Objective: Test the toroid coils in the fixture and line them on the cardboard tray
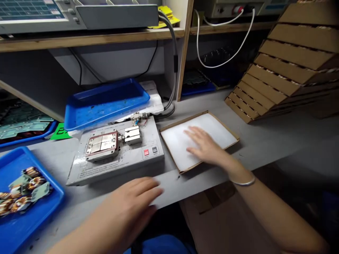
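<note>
My right hand lies flat, fingers stretched out, on the white sheet inside a shallow cardboard tray on the grey bench. My left hand rests near the bench's front edge, fingers loosely extended and blurred, holding nothing, just in front of a grey test fixture. The fixture carries a metal clamp block and red and dark buttons.
A blue tray at the front left holds several small boards with copper coils. Another blue tray sits tilted behind the fixture. A stack of cardboard trays leans at the right. Instruments and cables sit on the shelf.
</note>
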### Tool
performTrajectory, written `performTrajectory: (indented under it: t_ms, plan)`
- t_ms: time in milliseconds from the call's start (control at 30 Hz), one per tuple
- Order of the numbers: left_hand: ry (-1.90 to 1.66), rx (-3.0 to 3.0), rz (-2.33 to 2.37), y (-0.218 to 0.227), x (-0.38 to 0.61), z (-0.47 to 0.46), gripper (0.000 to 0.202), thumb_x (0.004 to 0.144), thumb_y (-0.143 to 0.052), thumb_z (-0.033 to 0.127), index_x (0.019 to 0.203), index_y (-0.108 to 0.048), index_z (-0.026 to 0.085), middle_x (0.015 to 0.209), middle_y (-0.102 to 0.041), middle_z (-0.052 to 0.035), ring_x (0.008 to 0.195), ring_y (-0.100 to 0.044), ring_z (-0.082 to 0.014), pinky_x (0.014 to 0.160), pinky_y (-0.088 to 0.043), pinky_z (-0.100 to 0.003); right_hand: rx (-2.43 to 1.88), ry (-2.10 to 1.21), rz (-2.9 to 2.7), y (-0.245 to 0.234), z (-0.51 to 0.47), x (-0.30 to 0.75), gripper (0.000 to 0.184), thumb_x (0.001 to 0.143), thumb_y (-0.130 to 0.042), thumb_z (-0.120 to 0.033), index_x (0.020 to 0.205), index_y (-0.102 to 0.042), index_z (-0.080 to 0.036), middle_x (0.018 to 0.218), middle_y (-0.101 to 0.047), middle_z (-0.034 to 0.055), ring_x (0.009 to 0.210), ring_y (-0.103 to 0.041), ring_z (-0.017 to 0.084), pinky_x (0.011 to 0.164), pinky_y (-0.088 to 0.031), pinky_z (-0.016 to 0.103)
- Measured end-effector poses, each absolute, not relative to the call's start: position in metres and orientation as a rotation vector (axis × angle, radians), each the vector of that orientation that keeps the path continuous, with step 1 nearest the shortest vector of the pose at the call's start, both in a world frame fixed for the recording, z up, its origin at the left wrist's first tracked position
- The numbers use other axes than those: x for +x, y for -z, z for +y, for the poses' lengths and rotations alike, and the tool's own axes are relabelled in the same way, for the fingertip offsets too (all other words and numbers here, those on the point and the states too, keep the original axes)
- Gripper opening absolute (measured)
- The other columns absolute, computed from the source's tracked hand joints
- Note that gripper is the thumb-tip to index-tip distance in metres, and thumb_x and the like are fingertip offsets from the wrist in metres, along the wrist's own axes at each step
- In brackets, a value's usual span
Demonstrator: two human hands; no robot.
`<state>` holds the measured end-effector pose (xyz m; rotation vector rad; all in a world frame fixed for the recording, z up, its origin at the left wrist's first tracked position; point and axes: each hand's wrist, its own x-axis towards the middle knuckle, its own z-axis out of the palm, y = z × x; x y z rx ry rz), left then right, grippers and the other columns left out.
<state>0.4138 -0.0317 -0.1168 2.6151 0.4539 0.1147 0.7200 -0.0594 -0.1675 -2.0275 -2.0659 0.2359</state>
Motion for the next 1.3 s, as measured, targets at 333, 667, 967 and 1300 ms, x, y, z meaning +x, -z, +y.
performTrajectory:
  t_ms: [333,667,967,1300]
  plan:
    - [-0.078,2.919,0.326,0.173,0.509,-0.044,0.023,0.08,-0.05,0.03,0.095,-0.055,0.014,0.092,-0.059,-0.0104,0.082,-0.055,-0.0238,0.074,-0.045,-0.04,-2.053,-0.415,-2.253,0.176,-0.071,0.679,0.036,0.085,-0.043,-0.024,0.118,-0.053,-0.035,0.138,-0.04,0.0032,0.12,-0.038,0.026,0.092,-0.035,0.047]
    - [-0.165,2.901,0.289,0.189,0.494,-0.046,0.015,0.084,-0.042,0.02,0.078,-0.055,0.017,0.106,-0.055,-0.0149,0.107,-0.046,-0.0282,0.09,-0.037,-0.042,-2.126,-0.263,-2.217,0.167,-0.029,0.677,0.036,0.08,-0.055,-0.031,0.114,-0.053,-0.02,0.114,-0.054,0.0081,0.105,-0.045,0.025,0.088,-0.039,0.038]
    - [-0.169,2.994,0.23,0.193,0.491,-0.047,0.015,0.083,-0.042,0.021,0.086,-0.056,0.015,0.114,-0.055,-0.0185,0.109,-0.048,-0.0307,0.092,-0.037,-0.043,-2.275,-0.336,-2.228,0.165,-0.008,0.667,0.056,0.063,-0.066,-0.058,0.096,-0.056,-0.015,0.098,-0.054,0.013,0.095,-0.047,0.03,0.08,-0.041,0.039]
    - [-0.18,2.944,0.28,0.193,0.493,-0.047,0.014,0.083,-0.041,0.019,0.081,-0.054,0.015,0.104,-0.056,-0.0158,0.104,-0.048,-0.0292,0.09,-0.037,-0.041,-2.401,-0.218,-2.183,0.165,-0.013,0.653,0.059,0.059,-0.068,-0.059,0.095,-0.055,-0.014,0.099,-0.057,0.012,0.098,-0.048,0.028,0.081,-0.038,0.036]
